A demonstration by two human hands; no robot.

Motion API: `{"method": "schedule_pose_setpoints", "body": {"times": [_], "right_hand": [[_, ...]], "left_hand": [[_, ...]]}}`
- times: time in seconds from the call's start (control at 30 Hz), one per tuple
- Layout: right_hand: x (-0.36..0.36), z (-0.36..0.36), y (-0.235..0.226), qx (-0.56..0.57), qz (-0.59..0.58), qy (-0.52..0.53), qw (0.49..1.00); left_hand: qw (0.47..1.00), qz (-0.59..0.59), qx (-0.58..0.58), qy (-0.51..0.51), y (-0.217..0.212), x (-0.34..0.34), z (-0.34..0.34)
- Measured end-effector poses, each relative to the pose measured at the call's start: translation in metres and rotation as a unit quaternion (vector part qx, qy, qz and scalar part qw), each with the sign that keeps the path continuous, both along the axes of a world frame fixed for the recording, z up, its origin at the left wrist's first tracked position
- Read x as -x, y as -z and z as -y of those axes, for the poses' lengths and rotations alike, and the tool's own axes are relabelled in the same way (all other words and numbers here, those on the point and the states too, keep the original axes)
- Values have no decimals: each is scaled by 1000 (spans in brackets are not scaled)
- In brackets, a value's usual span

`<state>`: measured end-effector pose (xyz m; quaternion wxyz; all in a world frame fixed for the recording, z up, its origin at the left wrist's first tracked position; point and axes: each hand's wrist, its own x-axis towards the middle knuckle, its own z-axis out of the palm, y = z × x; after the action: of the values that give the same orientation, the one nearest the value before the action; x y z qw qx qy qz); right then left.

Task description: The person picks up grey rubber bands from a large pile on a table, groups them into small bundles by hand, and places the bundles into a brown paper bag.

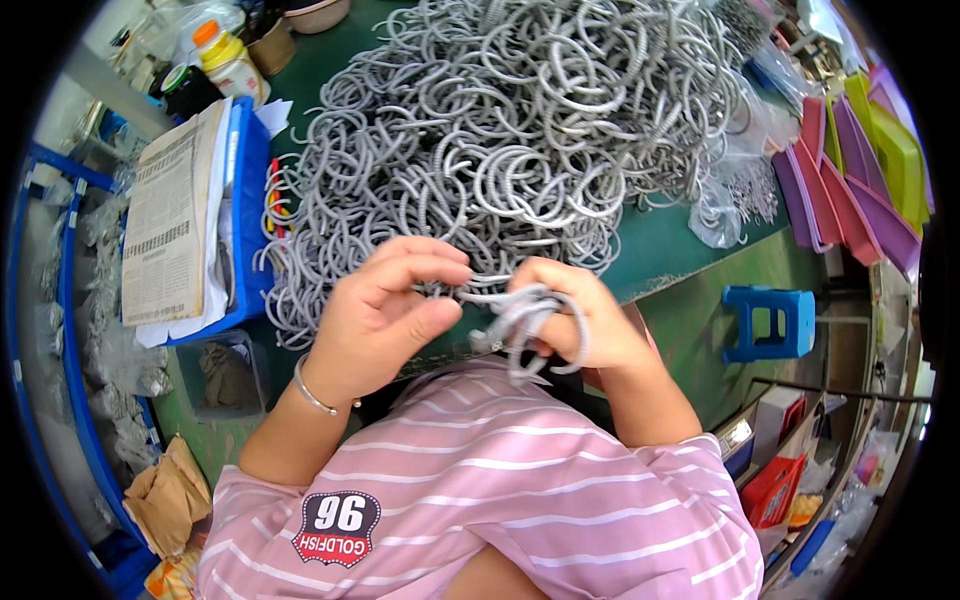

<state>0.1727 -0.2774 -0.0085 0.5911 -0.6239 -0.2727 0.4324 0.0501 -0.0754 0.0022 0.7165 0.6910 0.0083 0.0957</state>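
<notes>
In front of my body, my right hand (585,318) is closed around a small bunch of grey ribbed rings (530,325). They look like short curved lengths of flexible tube, and some loops hang below my fingers. My left hand (375,310), with a silver bangle at the wrist, is just left of the bunch. Its thumb and fingers are curved but apart, and I see nothing gripped between them. Beyond both hands a large heap of the same grey rings (520,150) covers much of the green table (665,255).
Left of the heap, a blue tray (250,215) holds papers (170,220); a clear plastic bin (225,375) is below it. Bottles (225,65) stand at the back left. To the right are a plastic bag (715,215), colourful bins (850,180) and a blue stool (768,322).
</notes>
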Motion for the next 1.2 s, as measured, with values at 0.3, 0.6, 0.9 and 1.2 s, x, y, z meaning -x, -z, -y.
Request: {"method": "schedule_pose_setpoints", "body": {"times": [0.3, 0.6, 0.9, 1.2], "right_hand": [[-51, 179, 28, 219, -43, 122, 967], [-45, 211, 178, 477, -96, 245, 839], [-37, 141, 77, 508, 239, 6, 827], [30, -11, 22, -64, 460, -84, 882]], "left_hand": [[980, -67, 132, -134, 23, 3, -21], [984, -76, 100, -128, 17, -2, -18], [970, -63, -51, -229, 26, 30, -42], [921, -118, -298, -223, 34, 62, -20]]}}
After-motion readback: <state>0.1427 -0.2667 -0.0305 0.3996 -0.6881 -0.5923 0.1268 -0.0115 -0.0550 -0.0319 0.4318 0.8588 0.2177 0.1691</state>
